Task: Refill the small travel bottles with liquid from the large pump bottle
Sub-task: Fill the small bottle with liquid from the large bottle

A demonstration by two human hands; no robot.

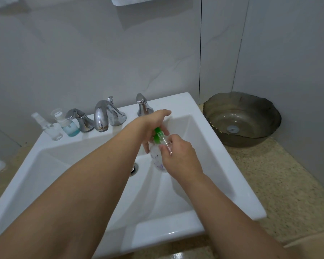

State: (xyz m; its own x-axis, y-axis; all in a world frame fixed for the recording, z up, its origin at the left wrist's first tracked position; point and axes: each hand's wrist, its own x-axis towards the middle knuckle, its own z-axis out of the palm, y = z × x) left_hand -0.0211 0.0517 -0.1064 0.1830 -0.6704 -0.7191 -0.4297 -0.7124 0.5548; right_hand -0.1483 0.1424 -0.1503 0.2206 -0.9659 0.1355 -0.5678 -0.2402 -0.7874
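The large pump bottle (157, 157) hung over the white sink (209, 146), near the basin's right wall and just right of the drain (134, 169). Its long axis ran roughly upright, leaning a little, with the green pump head (158, 136) at the top, pointing away from the camera toward the taps, and the clear base toward the basin floor. Whether the base touched the basin could not be told.

The left hand (153, 126) reached in from the left and wrapped its fingers around the bottle's neck and upper body, just under the green head. The right hand (178, 156) sat just right of the bottle, pinching a small clear travel bottle (166, 144) between thumb and fingers, tilted and held right beside the pump nozzle.

On the sink's back ledge, left of the chrome faucet (101, 116), stood 2 more small bottles: a clear spray bottle (51, 129) and a blue-liquid pump bottle (67, 124), close together. A dark bowl (241, 118) rested on the speckled counter (269, 184) to the right.
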